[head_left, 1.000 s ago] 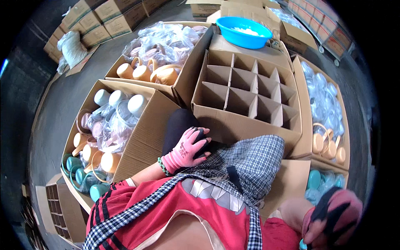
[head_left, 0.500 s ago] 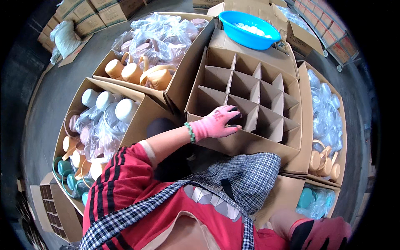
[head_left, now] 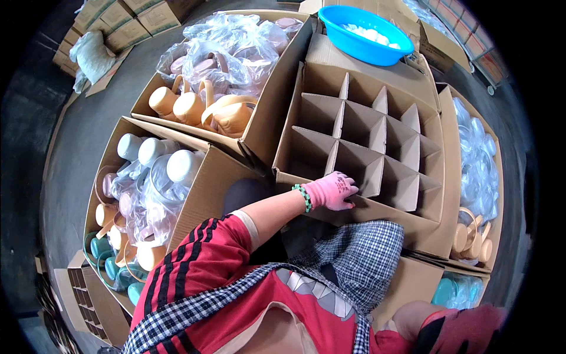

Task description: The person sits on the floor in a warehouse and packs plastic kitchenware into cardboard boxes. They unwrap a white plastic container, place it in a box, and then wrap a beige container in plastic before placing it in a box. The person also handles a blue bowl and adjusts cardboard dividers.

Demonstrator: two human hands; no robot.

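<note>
My left hand (head_left: 333,191), in a pink glove with a green beaded bracelet at the wrist, is at the near wall of a cardboard carton (head_left: 359,207). Its fingers are curled, their tips bent out of sight. Whether they grip the carton edge or something small is hidden. Inside the carton, cardboard dividers (head_left: 361,125) form several upright compartments; no items show in the visible ones. My right hand (head_left: 463,331), in a pink and black glove, is low at the right rim, dark and blurred, close to a carton with teal cups (head_left: 445,291).
Open cartons of bagged cups surround me: orange cups (head_left: 188,108) at far left, white cups (head_left: 183,166) at near left, clear-bagged cups (head_left: 476,168) on the right. A blue basin (head_left: 365,36) with white pieces sits behind the divided carton. A smaller divided carton (head_left: 88,298) stands at lower left.
My view has shifted, so the cartons appear further right. My left hand's spread fingers have curled in, and its dark palm side no longer shows. The right hand sits lower, nearer the rim.
</note>
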